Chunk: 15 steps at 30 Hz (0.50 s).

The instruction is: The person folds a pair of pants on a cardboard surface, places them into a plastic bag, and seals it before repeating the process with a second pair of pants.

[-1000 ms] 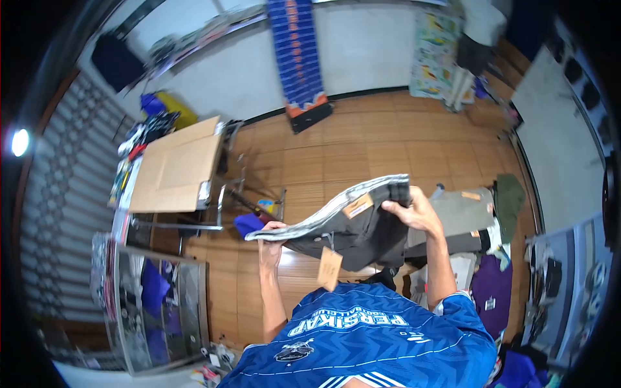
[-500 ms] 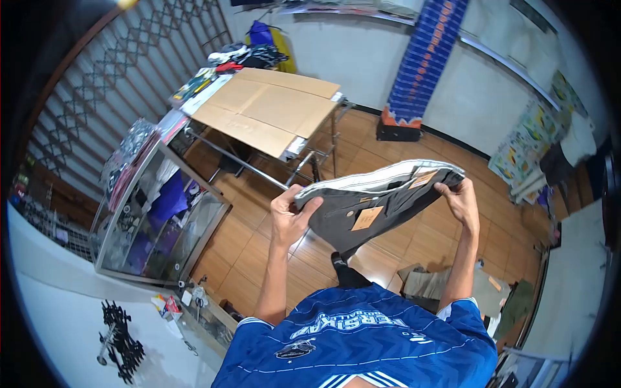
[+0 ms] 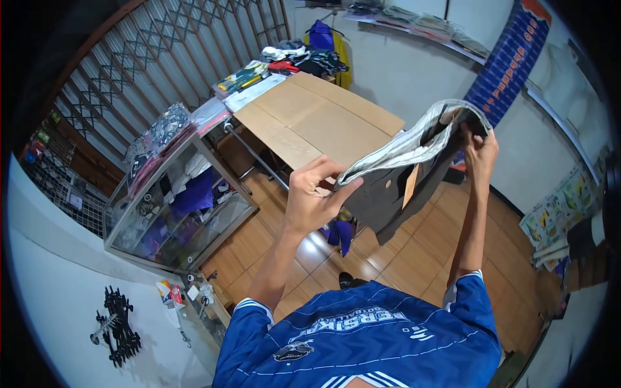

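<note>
A pair of dark grey pants (image 3: pixel 380 205) hangs in the air in front of me, held by its waistband. The inside of the waistband is white with thin stripes and gapes a little. An orange-brown paper tag (image 3: pixel 409 187) dangles from the front. My left hand (image 3: pixel 314 194) pinches one end of the waistband between thumb and fingers. At the other end, higher up, my right hand (image 3: pixel 480 155) is closed on the waistband. The lower part of the pants falls in folds, so their full length cannot be told.
A table topped with flat cardboard (image 3: pixel 304 123) stands ahead, with piled clothes (image 3: pixel 304 61) at its far end. To the left is a glass display case (image 3: pixel 184 207). A tall blue printed box (image 3: pixel 511 64) stands by the back wall. Purple cloth (image 3: pixel 339 236) shows below the pants.
Both hands have raised the pants and moved them forward, toward the cardboard-topped table. The right end is now higher, and the waistband gapes wider. My view has shifted left and closer to the table.
</note>
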Motion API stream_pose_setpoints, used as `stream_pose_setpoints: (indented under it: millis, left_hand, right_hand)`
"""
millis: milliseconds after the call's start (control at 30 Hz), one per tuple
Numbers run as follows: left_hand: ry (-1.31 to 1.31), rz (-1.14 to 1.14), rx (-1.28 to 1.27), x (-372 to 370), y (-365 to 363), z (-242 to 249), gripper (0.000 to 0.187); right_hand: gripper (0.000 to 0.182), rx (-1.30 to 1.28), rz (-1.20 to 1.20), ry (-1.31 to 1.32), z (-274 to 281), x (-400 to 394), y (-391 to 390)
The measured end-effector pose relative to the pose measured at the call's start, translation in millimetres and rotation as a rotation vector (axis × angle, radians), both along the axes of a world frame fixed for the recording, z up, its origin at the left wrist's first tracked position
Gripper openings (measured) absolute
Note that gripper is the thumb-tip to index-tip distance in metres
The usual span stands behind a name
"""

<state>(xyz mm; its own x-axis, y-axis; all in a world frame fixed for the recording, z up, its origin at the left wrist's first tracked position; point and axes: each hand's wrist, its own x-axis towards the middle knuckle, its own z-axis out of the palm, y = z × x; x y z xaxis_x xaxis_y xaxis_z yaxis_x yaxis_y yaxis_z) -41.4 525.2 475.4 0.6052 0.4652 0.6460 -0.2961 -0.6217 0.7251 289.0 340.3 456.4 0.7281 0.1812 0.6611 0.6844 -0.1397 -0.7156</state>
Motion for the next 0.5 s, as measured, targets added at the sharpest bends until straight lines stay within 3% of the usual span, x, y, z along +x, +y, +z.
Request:
stream_pose_setpoints:
  millis: [100, 333, 500]
  left_hand:
    - [-0.04, 0.078, 0.082, 15, 35, 5, 0.015]
    - [0.017, 0.197, -0.021, 28, 133, -13, 0.018]
    - [0.026, 0.243, 0.0, 31, 216, -59, 0.019]
  right_hand:
    - [0.027, 0.112, 0.128, -0.005, 3, 36, 70]
    - [0.026, 0.222, 0.397, 0.061, -21, 78, 226]
    - [0.023, 0.236, 0.348, 0.091, -69, 74, 310]
